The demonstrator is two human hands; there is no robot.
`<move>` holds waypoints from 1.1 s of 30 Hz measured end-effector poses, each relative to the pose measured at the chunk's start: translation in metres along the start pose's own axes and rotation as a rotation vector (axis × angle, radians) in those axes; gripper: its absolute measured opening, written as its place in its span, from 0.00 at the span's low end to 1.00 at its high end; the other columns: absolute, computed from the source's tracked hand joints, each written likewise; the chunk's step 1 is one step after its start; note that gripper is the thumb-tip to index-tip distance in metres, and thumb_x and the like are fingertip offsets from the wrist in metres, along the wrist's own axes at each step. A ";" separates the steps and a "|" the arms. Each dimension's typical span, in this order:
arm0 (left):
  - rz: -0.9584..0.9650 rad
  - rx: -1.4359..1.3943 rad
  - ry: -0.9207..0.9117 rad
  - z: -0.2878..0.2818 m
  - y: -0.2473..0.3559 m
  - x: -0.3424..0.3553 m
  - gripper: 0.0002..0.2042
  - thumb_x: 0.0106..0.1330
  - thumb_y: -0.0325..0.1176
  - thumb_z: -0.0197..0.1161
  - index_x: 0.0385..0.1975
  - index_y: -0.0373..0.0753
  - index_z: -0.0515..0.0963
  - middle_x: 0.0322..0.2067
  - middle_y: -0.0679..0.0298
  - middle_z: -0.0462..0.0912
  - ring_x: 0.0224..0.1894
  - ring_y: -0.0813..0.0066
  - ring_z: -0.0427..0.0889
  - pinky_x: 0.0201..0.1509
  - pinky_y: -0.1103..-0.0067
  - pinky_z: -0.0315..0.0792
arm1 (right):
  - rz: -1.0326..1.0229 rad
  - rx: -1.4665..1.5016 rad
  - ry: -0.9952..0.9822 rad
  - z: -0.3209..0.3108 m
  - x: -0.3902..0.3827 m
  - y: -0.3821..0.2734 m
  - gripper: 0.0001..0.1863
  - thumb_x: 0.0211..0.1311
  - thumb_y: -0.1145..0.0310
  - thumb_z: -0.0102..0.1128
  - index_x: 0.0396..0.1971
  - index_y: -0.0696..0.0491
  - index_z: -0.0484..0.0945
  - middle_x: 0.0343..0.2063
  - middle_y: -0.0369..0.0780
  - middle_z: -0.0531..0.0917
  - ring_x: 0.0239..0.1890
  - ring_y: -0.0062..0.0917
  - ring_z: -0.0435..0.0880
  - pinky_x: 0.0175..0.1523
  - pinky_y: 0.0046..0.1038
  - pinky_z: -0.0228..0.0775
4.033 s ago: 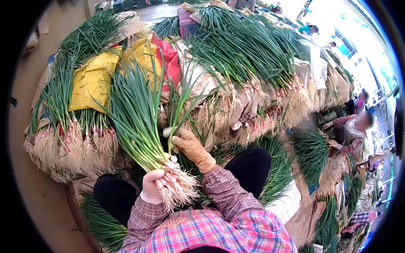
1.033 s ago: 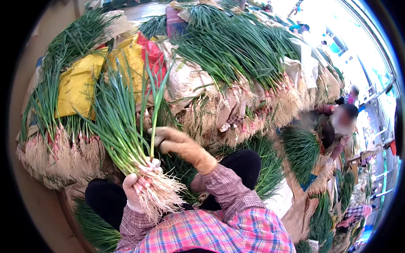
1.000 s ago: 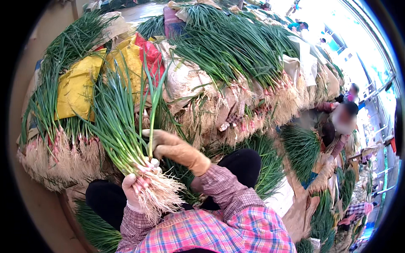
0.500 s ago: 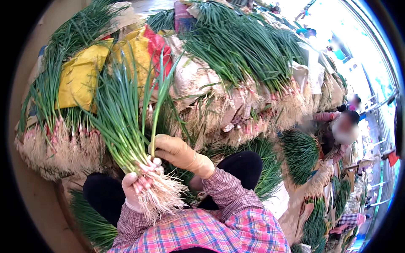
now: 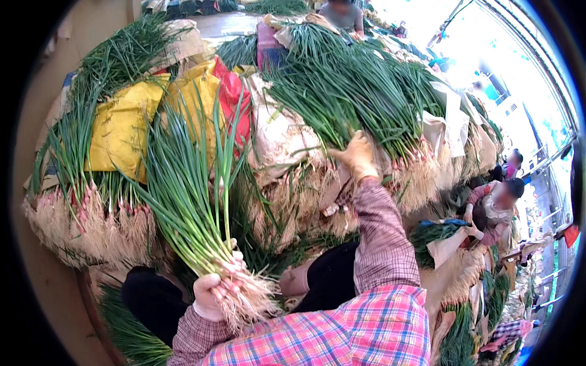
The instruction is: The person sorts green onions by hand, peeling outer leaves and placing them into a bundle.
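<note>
My left hand (image 5: 210, 296), in a pale glove, grips a bunch of green onions (image 5: 186, 195) just above its pink bulbs and hairy roots; the leaves stand up and fan out to the upper left. My right hand (image 5: 355, 155), in a tan glove, is stretched out to the large heap of green onions (image 5: 360, 91) ahead on the right and rests on the stalks near their root ends. Whether its fingers hold any stalks is unclear. My plaid sleeves come in from the lower edge.
Another heap of green onions (image 5: 85, 183) lies at the left, under yellow sacks (image 5: 125, 125) and a red sack (image 5: 229, 97). A seated person (image 5: 497, 204) is at the right among more bundles (image 5: 482, 305). Another person (image 5: 342, 12) is at the top.
My right hand has left the bunch held by my left hand and reached forward and right to the big heap. The left hand still holds its bunch upright.
</note>
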State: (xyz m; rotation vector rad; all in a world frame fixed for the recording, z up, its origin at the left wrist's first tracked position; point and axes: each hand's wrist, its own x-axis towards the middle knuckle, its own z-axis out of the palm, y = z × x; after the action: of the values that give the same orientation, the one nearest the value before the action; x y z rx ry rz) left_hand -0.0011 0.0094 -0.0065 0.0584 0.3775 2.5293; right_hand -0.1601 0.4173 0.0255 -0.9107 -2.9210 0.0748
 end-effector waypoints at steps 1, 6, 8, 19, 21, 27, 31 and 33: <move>0.012 0.026 0.023 0.003 0.002 -0.001 0.38 0.46 0.33 0.60 0.59 0.28 0.54 0.42 0.53 0.71 0.41 0.65 0.74 0.43 0.74 0.75 | -0.072 -0.059 0.024 0.013 0.002 -0.012 0.62 0.36 0.39 0.68 0.61 0.67 0.46 0.51 0.57 0.66 0.54 0.44 0.67 0.61 0.36 0.57; -0.019 0.061 0.148 0.012 0.002 -0.003 0.38 0.42 0.32 0.60 0.58 0.30 0.56 0.43 0.55 0.70 0.40 0.68 0.74 0.38 0.78 0.74 | -0.061 -0.232 0.013 0.016 0.007 -0.042 0.57 0.37 0.55 0.70 0.65 0.56 0.42 0.59 0.54 0.57 0.56 0.47 0.66 0.54 0.40 0.66; -0.043 -0.012 0.143 0.008 0.001 -0.004 0.37 0.42 0.30 0.60 0.58 0.31 0.57 0.43 0.55 0.70 0.42 0.66 0.74 0.40 0.74 0.74 | 0.024 -0.019 -0.028 0.021 0.025 -0.031 0.55 0.39 0.60 0.68 0.65 0.57 0.41 0.57 0.53 0.62 0.53 0.46 0.70 0.54 0.36 0.67; 0.231 0.043 -0.096 0.014 0.017 -0.021 0.38 0.43 0.24 0.61 0.58 0.31 0.52 0.38 0.51 0.73 0.38 0.64 0.79 0.29 0.76 0.79 | -0.229 1.262 -0.397 -0.052 -0.020 -0.047 0.25 0.48 0.81 0.61 0.48 0.61 0.64 0.35 0.44 0.77 0.33 0.25 0.79 0.34 0.24 0.75; 0.175 -0.074 -0.153 0.015 0.012 -0.017 0.37 0.44 0.25 0.60 0.58 0.32 0.52 0.39 0.53 0.72 0.37 0.66 0.78 0.29 0.76 0.79 | -0.283 1.157 -0.310 -0.046 -0.047 -0.051 0.32 0.48 0.78 0.63 0.54 0.58 0.60 0.40 0.44 0.77 0.38 0.29 0.78 0.40 0.27 0.74; 0.057 0.149 0.153 0.000 -0.002 -0.014 0.32 0.45 0.27 0.56 0.55 0.28 0.58 0.40 0.53 0.72 0.40 0.64 0.76 0.42 0.73 0.75 | -0.434 0.689 -0.149 0.000 -0.082 -0.046 0.33 0.52 0.69 0.62 0.59 0.55 0.58 0.52 0.48 0.68 0.50 0.29 0.72 0.52 0.28 0.68; -0.010 0.105 0.165 -0.012 -0.008 -0.015 0.31 0.46 0.26 0.56 0.55 0.29 0.60 0.37 0.52 0.76 0.32 0.61 0.80 0.40 0.72 0.75 | -0.337 0.862 0.197 0.000 -0.115 -0.026 0.24 0.54 0.72 0.59 0.52 0.56 0.67 0.41 0.44 0.75 0.42 0.26 0.75 0.48 0.26 0.70; -0.021 0.083 0.161 -0.009 -0.006 -0.016 0.30 0.47 0.25 0.56 0.54 0.29 0.60 0.37 0.52 0.75 0.33 0.60 0.80 0.41 0.73 0.75 | -0.392 0.969 0.325 0.011 -0.128 -0.029 0.15 0.55 0.75 0.57 0.44 0.57 0.72 0.35 0.39 0.79 0.36 0.23 0.77 0.43 0.25 0.70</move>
State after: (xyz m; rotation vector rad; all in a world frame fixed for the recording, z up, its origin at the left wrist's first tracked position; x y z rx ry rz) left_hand 0.0139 0.0032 -0.0163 -0.1176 0.5436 2.5048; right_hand -0.0725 0.3199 0.0090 -0.1604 -2.2360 1.0674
